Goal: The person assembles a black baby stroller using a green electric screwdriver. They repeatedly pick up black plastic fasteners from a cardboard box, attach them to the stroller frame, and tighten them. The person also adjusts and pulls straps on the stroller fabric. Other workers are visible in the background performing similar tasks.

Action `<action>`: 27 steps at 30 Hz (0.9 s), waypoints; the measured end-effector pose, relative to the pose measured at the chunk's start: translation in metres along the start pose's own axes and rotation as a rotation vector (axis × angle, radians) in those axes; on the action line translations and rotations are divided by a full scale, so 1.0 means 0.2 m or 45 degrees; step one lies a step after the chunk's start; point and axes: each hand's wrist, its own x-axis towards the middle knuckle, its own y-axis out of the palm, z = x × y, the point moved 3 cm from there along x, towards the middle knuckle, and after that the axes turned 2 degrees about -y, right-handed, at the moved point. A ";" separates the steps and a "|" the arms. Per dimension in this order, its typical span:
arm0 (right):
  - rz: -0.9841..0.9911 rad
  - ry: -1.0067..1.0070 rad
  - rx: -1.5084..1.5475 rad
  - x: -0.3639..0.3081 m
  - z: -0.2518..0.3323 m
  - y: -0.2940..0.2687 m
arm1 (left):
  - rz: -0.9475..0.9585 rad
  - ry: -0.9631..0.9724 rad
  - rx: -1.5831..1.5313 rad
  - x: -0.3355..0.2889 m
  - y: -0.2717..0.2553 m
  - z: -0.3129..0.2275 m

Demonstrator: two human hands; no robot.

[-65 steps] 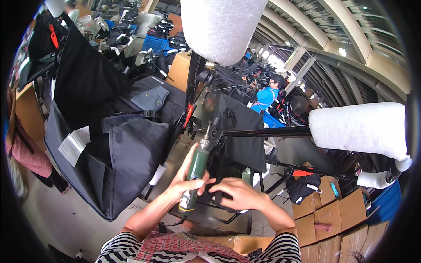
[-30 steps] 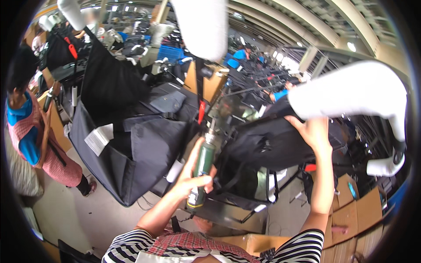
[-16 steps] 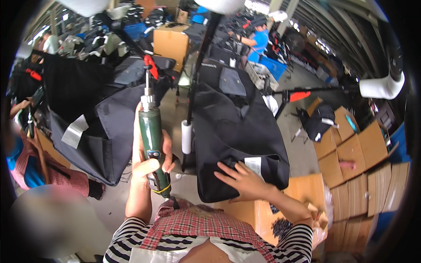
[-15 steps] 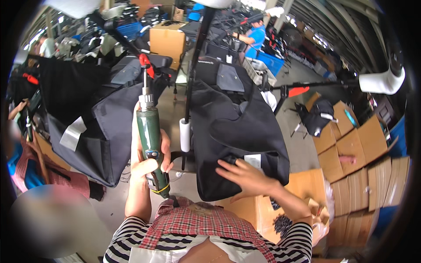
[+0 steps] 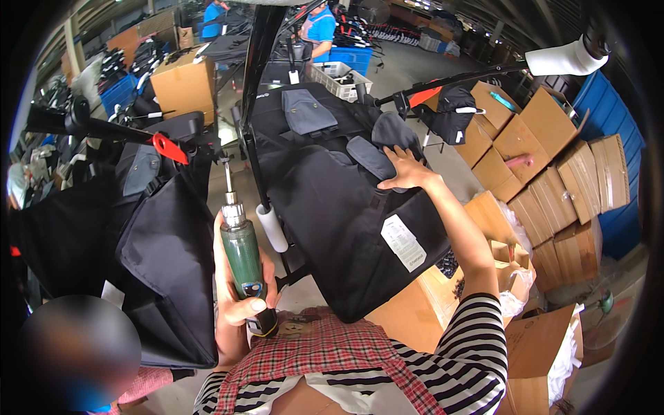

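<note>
My left hand (image 5: 232,315) is wrapped round a green electric screwdriver (image 5: 241,256), held upright with its bit pointing away from me. The bit's tip is close to a black frame joint; whether they touch I cannot tell. In front of me lies a black fabric stroller-like seat (image 5: 311,200) on a black tube frame (image 5: 257,76). My right hand (image 5: 411,169) rests with fingers spread on grey padded flaps (image 5: 370,158) at the seat's right side. A white printed label (image 5: 402,243) sits on the fabric nearer to me. A white foam sleeve (image 5: 272,228) covers a tube beside the screwdriver.
Another black fabric seat (image 5: 169,256) stands at my left, near a red lever (image 5: 169,149). Opened cardboard boxes (image 5: 539,152) are stacked at the right. A frame arm with a white foam-wrapped end (image 5: 567,59) crosses the upper right. A person in blue (image 5: 319,29) stands farther back.
My right hand has moved from the near part of the fabric, away from me, to the grey flaps. The label now shows fully. The view has turned to the right; the screwdriver stays in my left hand.
</note>
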 end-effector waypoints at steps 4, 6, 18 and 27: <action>-0.514 -0.425 -0.161 -0.13 0.13 0.01 | -0.019 0.003 -0.018 0.03 -0.02 -0.02; -0.604 -0.708 -0.486 -0.14 0.17 0.11 | -0.100 -0.008 -0.041 0.05 -0.01 -0.02; -0.765 -0.454 -0.100 -0.05 0.10 0.00 | -0.193 0.075 -0.066 0.08 -0.02 0.00; -1.522 -0.968 1.071 -0.49 1.02 -0.99 | -0.085 0.112 -0.090 0.10 -0.03 -0.02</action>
